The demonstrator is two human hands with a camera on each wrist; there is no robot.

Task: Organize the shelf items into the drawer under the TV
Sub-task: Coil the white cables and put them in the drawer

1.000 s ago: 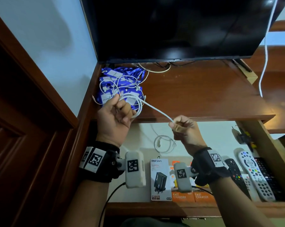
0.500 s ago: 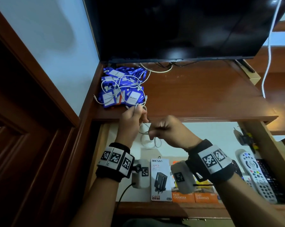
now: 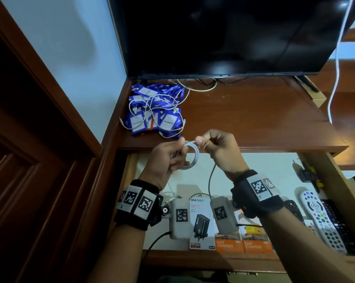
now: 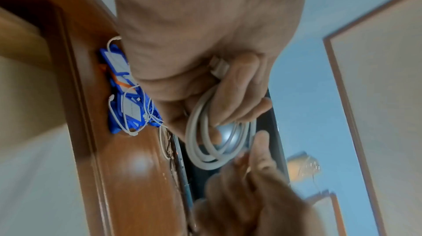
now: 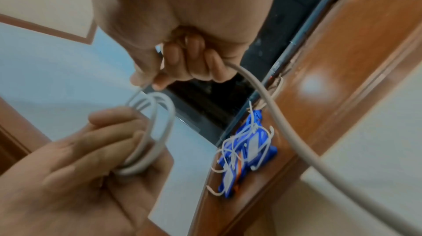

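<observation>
A pale blue wall rises behind a dark television (its screen off). Dark wooden panelling fills the left side, and a soft glare falls on the reddish-brown wooden shelf.

A white cable is wound into a small coil of several loops, held up in the air above the front edge of the shelf; its loose end hangs down toward the open drawer below. At the shelf's back left corner lies a heap of blue lanyards with white name cards, and thin white cables are tangled loosely over the heap. In the drawer, charger boxes, one white and the others orange, lie side by side along the front, with remote controls lying at the right end.
</observation>
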